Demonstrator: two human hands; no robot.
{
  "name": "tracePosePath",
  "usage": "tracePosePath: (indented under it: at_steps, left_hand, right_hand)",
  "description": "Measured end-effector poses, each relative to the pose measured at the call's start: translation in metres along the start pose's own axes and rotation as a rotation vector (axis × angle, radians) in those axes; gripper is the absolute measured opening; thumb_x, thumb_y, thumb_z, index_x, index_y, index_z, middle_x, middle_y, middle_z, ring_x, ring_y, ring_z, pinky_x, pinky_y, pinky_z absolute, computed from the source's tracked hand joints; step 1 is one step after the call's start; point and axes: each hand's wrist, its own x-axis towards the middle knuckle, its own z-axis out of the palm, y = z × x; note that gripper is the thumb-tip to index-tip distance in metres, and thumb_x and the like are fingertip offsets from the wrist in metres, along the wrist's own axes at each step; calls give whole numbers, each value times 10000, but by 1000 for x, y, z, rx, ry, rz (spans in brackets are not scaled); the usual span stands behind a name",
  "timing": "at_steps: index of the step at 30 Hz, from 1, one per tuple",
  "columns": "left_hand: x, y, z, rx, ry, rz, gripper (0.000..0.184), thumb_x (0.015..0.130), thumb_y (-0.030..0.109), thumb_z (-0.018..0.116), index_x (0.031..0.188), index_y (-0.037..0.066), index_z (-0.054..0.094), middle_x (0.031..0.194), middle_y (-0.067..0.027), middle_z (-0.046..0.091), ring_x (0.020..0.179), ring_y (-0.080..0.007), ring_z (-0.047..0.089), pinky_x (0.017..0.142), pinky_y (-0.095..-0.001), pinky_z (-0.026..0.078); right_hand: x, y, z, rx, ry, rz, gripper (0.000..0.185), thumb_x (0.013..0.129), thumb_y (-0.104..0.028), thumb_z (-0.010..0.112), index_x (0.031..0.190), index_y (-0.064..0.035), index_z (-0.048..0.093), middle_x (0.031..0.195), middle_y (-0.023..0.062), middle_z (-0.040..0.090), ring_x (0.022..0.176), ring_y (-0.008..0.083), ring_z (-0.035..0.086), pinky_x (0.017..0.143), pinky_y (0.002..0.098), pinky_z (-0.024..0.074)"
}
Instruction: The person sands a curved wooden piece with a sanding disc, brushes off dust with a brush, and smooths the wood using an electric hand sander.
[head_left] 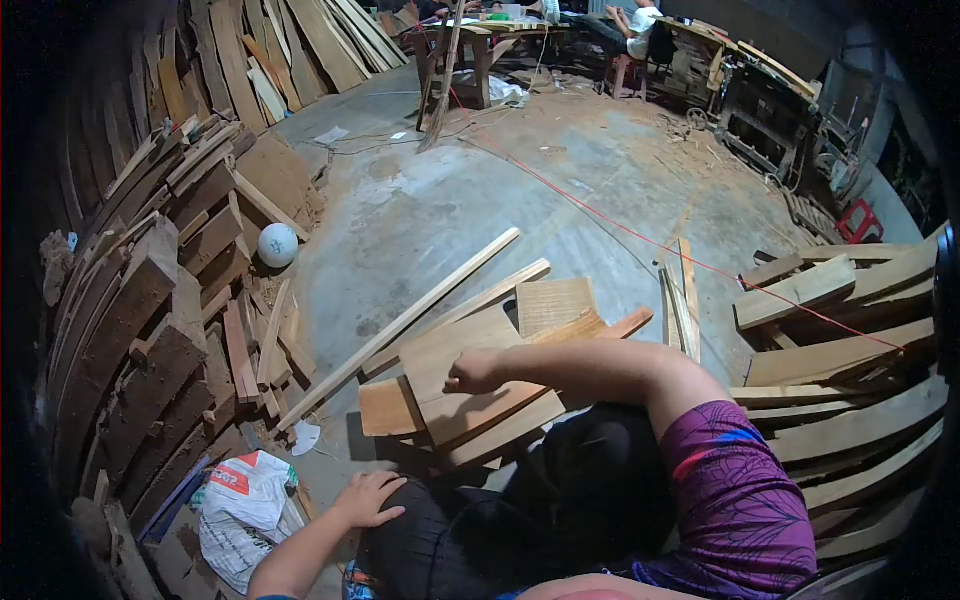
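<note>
My right hand [476, 371] is closed over a wide, light brown board [450, 345]; its fingers are curled, and whether anything is inside them is hidden. Flat on my dark-clothed knee rests my left hand [372, 500], fingers spread and holding nothing. Under and around the wide board lie several other pieces, among them a squarish board [553, 304] behind it and a short board [390, 407] at its left. A long pale strip [420, 310] slants across the floor just beyond the stack.
Timber stacks flank me at left [150, 290] and right [860, 360]. A white ball [277, 245] sits by the left stack, a white sack [245, 510] near my left arm. A red line [600, 215] crosses the floor. Farther back, a person [638, 28] sits near a workbench [490, 35].
</note>
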Motion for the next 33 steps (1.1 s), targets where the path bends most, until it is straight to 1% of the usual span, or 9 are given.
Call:
tracePosePath:
  at_steps: [5, 7, 15, 19, 21, 22, 25, 27, 33]
  left_hand:
    - [15, -20, 30, -289, 32, 55, 719, 880, 541, 597, 1473, 142, 520, 1433, -162, 555, 1295, -394, 536, 1088, -521, 418]
    - [8, -20, 29, -296, 40, 21, 725, 861, 532, 605, 1467, 141, 527, 1425, -160, 558, 1293, -398, 535, 1092, -529, 414]
    - [8, -22, 30, -289, 61, 20, 703, 873, 564, 574, 1452, 168, 542, 1372, -156, 577, 1260, -400, 551, 1085, -524, 418]
    - [9, -22, 30, -318, 80, 35, 700, 872, 564, 571, 1450, 169, 547, 1364, -163, 577, 1255, -402, 553, 1075, -526, 425]
    - [8, -21, 32, -299, 96, 28, 703, 869, 564, 568, 1447, 164, 551, 1353, -173, 580, 1244, -406, 559, 1062, -527, 436]
    - [7, -21, 33, -273, 100, 17, 704, 866, 568, 563, 1445, 167, 555, 1340, -180, 584, 1237, -406, 563, 1053, -526, 445]
    - [7, -19, 32, -286, 101, 3, 697, 861, 560, 569, 1439, 171, 559, 1325, -181, 592, 1227, -406, 568, 1048, -519, 452]
    - [8, -19, 32, -295, 96, 3, 689, 857, 550, 577, 1435, 174, 563, 1319, -179, 598, 1223, -409, 571, 1047, -516, 456]
    - [5, -17, 32, -302, 92, -14, 675, 869, 540, 592, 1436, 175, 569, 1333, -166, 596, 1252, -392, 559, 1083, -508, 433]
  right_hand:
    - [-3, 4, -9, -5, -46, 13, 529, 1020, -526, 518, 965, -45, 730, 900, 239, 719, 887, 458, 659, 831, 522, 516]
    - [-2, -8, -18, 39, -329, 233, 524, 1027, -529, 513, 982, -55, 732, 858, 228, 716, 860, 438, 663, 835, 522, 514]
    - [15, 31, 3, -178, -350, -69, 390, 976, -443, 630, 990, -69, 740, 832, 187, 729, 794, 369, 678, 787, 468, 531]
    - [2, 62, -11, 150, -231, 102, 156, 728, -203, 777, 801, -68, 751, 744, 114, 729, 702, 254, 669, 703, 413, 545]
    - [5, 66, -2, -130, -228, 185, 329, 539, -129, 862, 845, -63, 761, 784, 145, 735, 724, 272, 689, 653, 414, 551]
    - [6, 63, 2, -416, -390, 21, 372, 530, -124, 858, 883, -60, 760, 829, 154, 740, 749, 297, 698, 662, 430, 556]
    - [-4, 41, -6, -547, -542, 76, 445, 591, -116, 810, 1032, -79, 762, 970, 159, 751, 874, 376, 704, 753, 491, 564]
    - [-16, 24, -13, -593, -584, 110, 321, 776, -165, 699, 1084, -89, 751, 1035, 156, 747, 967, 390, 698, 839, 495, 557]
    - [-31, 12, -35, -483, -475, 120, 334, 837, -199, 660, 1147, -95, 727, 1108, 167, 733, 1038, 398, 686, 905, 498, 539]
